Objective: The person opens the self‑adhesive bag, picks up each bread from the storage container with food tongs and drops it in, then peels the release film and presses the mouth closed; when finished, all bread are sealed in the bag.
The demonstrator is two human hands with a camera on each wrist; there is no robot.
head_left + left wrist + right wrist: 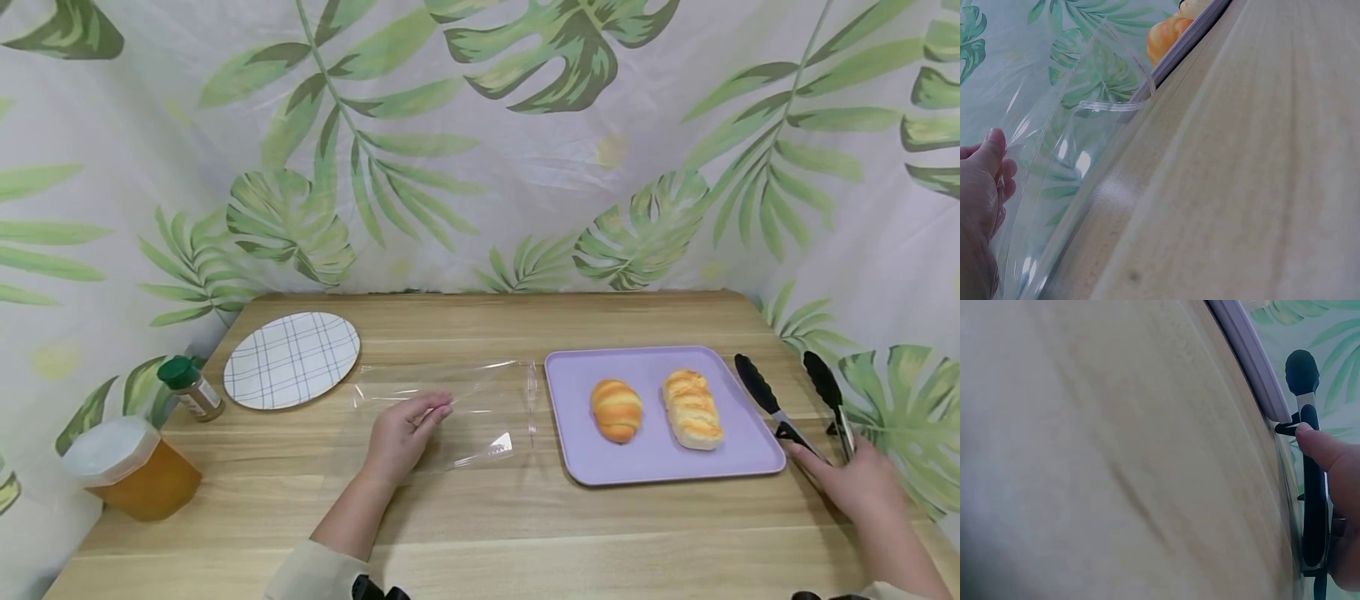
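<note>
My left hand (400, 437) pinches a clear plastic bag (480, 417) between thumb and fingers, just above the wooden table. The left wrist view shows the same hand (982, 200) on the bag's edge, with the film (1079, 156) stretching away from it. At the right side, my right hand (862, 483) grips black-handled tongs (761, 387), whose two dark tips stand spread apart. In the right wrist view the thumb lies along the tongs' handle (1313, 506). Between the hands, a lilac tray (652, 471) bears a round bread roll (617, 410) and a longer loaf (692, 408).
A checked oval plate (292, 360) lies at the table's back left. Beside it stands a green-capped spice jar (191, 388). Nearer the front left is an amber tub with a white lid (135, 467). A leaf-patterned cloth (525, 208) hangs behind the table (480, 533).
</note>
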